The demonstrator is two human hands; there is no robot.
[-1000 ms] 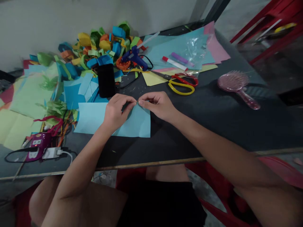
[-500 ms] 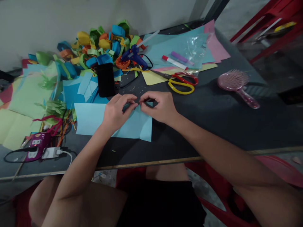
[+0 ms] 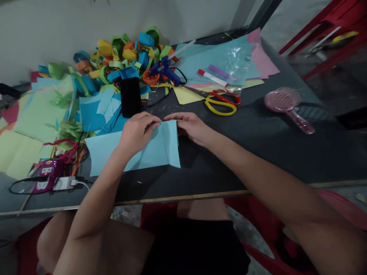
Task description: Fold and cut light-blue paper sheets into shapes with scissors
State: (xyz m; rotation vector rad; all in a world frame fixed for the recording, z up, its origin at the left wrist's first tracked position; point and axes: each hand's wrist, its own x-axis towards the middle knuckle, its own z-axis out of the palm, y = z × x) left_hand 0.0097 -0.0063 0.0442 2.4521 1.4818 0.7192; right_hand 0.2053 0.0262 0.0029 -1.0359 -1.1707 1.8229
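Note:
A light blue sheet of paper (image 3: 155, 151) lies near the table's front edge, with a crease running down close to its right end. My left hand (image 3: 137, 131) pinches the sheet's far edge between thumb and fingertips. At the upper right corner, my right hand (image 3: 190, 128) has its fingers around the paper's edge, its thumb hidden behind the sheet. Just beyond my left hand stands a black phone-like block (image 3: 130, 97). Past my right hand lie scissors (image 3: 220, 105) with one red and one yellow handle.
Folded coloured paper pieces (image 3: 126, 53) heap against the wall, beside a blue glue gun (image 3: 164, 70). Markers (image 3: 212, 77) rest on paper sheets at the back. A pink hairbrush (image 3: 286, 103) lies right; a purple power socket (image 3: 50, 172) with cables sits left.
The paper has shifted slightly left and turned, its right end lifting. My right hand has moved from pinching near the far edge to the sheet's right corner.

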